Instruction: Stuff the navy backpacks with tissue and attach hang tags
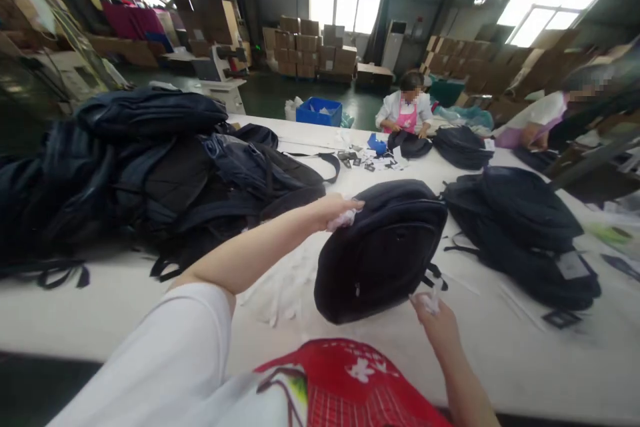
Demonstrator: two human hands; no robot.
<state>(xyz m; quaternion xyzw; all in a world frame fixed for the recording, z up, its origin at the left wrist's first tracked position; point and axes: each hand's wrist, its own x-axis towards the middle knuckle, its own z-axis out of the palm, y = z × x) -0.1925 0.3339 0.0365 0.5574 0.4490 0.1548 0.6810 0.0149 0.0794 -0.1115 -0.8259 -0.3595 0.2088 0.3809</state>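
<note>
A dark backpack is held up at a tilt over the white table in front of me. My left hand is closed on its upper left edge, with crumpled white material at the fingers. Low on the right, my right hand is closed at the bag's bottom edge, and similar white material shows there. A strap end hangs from the bag's right side beside that hand. The bag hides whatever fingers lie behind it.
Dark backpacks are heaped on the left. Another stack lies on the right. Labels and tags are scattered on the white table. Across it, one person handles a dark bag near a blue bin; another person works farther right.
</note>
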